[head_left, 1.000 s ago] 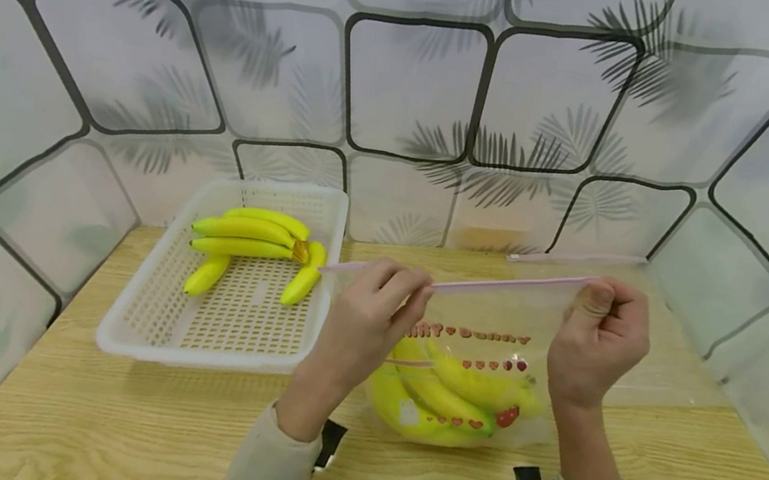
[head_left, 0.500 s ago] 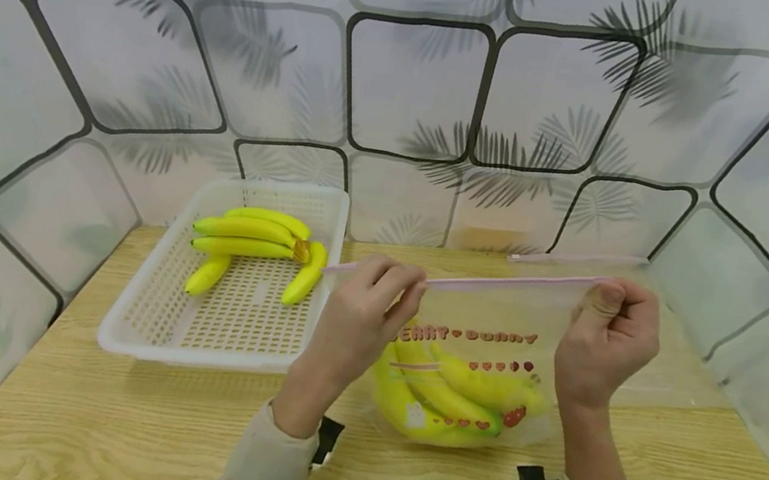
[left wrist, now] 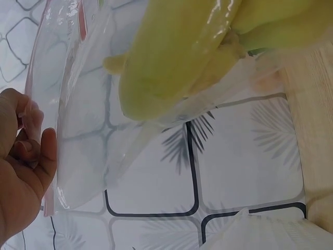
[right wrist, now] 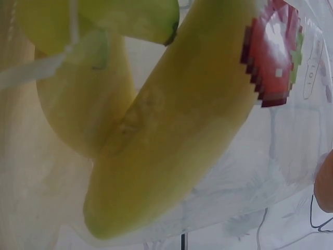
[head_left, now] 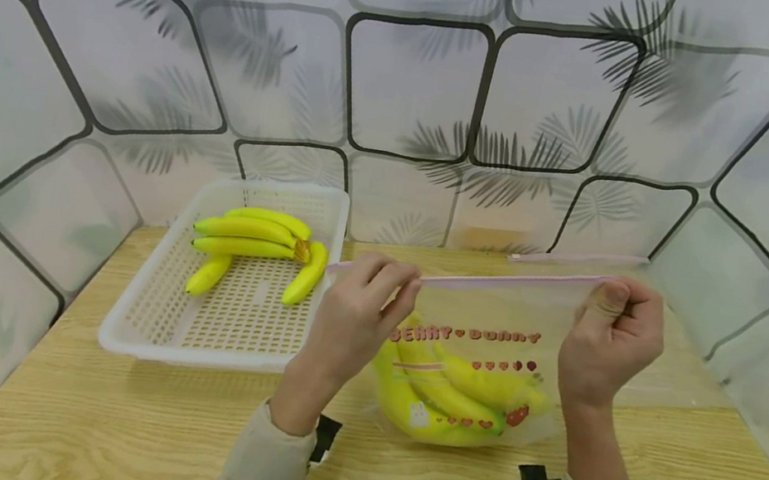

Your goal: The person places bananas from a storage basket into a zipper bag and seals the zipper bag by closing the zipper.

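In the head view a clear zip bag [head_left: 494, 312] with a pink top strip and "Berry Bunny" print hangs between my hands. Inside it lie several yellow bananas [head_left: 450, 397], seen close up in the right wrist view. My left hand [head_left: 359, 316] pinches the pink strip [head_left: 484, 278] left of its middle, with the strip's left end sticking out past the fingers. At the strip's right end my right hand [head_left: 611, 347] grips the bag's upper corner between thumb and curled fingers. The left wrist view shows the left hand [left wrist: 26, 161] at the bag's edge.
On the left stands a white mesh basket [head_left: 138, 318] holding several bananas [head_left: 250, 231]. Another clear zip bag [head_left: 679, 379] lies flat at the back right, behind my right hand. A patterned wall covering [head_left: 409, 84] closes off the wooden table [head_left: 120, 433] at the back and sides.
My left hand has slid slightly left along the pink strip, and my right hand has shifted a little right with the bag's corner. More of the bag's print shows. The basket has not moved.
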`<state>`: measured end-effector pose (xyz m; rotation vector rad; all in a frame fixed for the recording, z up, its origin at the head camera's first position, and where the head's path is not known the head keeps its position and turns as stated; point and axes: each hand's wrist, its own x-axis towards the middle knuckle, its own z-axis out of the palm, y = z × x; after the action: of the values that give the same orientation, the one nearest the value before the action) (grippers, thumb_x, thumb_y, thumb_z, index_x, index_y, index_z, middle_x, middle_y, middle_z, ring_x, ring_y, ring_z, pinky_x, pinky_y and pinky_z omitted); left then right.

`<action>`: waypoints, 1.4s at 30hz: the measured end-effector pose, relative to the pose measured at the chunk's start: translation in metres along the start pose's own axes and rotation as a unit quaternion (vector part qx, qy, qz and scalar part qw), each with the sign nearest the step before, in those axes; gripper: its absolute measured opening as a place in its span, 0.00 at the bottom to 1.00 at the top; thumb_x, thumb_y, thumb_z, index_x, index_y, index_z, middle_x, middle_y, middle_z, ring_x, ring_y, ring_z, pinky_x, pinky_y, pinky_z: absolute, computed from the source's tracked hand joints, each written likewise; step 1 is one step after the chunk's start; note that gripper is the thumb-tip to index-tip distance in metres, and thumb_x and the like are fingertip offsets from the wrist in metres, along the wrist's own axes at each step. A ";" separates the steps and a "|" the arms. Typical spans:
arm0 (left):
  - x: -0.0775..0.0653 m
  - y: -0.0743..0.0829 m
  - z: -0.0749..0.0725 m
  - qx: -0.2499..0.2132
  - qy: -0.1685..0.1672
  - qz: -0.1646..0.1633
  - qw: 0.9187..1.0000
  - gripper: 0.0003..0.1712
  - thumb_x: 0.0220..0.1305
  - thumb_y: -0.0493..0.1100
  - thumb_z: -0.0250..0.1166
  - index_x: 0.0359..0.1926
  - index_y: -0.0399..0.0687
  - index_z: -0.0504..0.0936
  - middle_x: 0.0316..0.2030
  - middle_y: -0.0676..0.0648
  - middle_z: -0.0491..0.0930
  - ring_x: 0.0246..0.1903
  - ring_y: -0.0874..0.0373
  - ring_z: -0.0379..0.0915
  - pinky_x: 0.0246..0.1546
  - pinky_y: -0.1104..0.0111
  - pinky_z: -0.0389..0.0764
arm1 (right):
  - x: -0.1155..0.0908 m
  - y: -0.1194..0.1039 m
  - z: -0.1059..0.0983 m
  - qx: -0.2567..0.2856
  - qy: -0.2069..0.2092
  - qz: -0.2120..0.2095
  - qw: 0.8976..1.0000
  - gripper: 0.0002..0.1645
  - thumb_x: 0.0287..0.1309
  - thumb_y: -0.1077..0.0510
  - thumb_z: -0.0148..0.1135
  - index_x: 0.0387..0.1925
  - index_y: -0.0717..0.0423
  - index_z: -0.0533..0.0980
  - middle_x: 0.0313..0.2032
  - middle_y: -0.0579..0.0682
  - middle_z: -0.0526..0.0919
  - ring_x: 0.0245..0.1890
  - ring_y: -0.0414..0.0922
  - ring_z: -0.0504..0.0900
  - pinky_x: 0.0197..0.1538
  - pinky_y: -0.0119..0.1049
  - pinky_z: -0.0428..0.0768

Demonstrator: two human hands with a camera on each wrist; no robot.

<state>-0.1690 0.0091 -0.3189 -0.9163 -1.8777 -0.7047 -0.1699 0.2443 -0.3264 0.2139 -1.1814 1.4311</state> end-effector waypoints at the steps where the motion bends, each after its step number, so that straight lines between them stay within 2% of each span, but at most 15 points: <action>1: 0.000 0.000 0.000 0.000 0.001 0.000 1.000 0.04 0.67 0.36 0.64 0.39 0.39 0.83 0.32 0.44 0.78 0.28 0.55 0.73 0.27 0.71 0.77 | 0.000 0.000 0.000 0.000 0.000 -0.001 1.000 0.12 0.69 0.72 0.50 0.27 0.72 0.72 0.14 0.43 0.66 0.13 0.31 0.62 0.21 0.20 0.60; 6: -0.001 -0.002 0.000 0.000 0.006 -0.001 1.000 0.03 0.66 0.36 0.64 0.39 0.39 0.82 0.32 0.44 0.78 0.29 0.55 0.73 0.27 0.71 0.77 | 0.000 0.001 -0.001 0.002 0.000 -0.004 1.000 0.13 0.69 0.68 0.53 0.27 0.73 0.72 0.14 0.43 0.66 0.14 0.31 0.62 0.21 0.20 0.61; 20: -0.003 -0.005 -0.005 0.010 0.004 -0.006 1.000 0.03 0.66 0.35 0.64 0.38 0.39 0.82 0.32 0.44 0.78 0.29 0.55 0.73 0.27 0.69 0.77 | 0.001 0.000 -0.002 -0.006 0.005 -0.003 1.000 0.13 0.69 0.68 0.53 0.27 0.72 0.73 0.15 0.42 0.67 0.14 0.31 0.63 0.22 0.20 0.61; 27: -0.004 -0.009 -0.008 0.026 0.007 -0.018 0.999 0.03 0.67 0.36 0.63 0.38 0.41 0.82 0.32 0.45 0.77 0.30 0.53 0.73 0.29 0.66 0.77 | 0.002 0.001 -0.003 -0.012 0.007 -0.001 1.000 0.13 0.69 0.67 0.53 0.27 0.70 0.73 0.15 0.42 0.67 0.14 0.31 0.63 0.22 0.20 0.61; 42: -0.007 -0.016 -0.017 0.035 0.017 -0.027 0.999 0.03 0.68 0.36 0.62 0.38 0.40 0.81 0.32 0.45 0.78 0.30 0.52 0.73 0.27 0.65 0.79 | 0.004 0.002 -0.006 -0.009 0.012 0.004 1.000 0.13 0.68 0.75 0.48 0.27 0.71 0.73 0.14 0.42 0.67 0.13 0.32 0.62 0.21 0.20 0.61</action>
<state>-0.1723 -0.0153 -0.3193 -0.8082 -1.8911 -0.6790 -0.1700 0.2517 -0.3274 0.1793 -1.1762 1.4248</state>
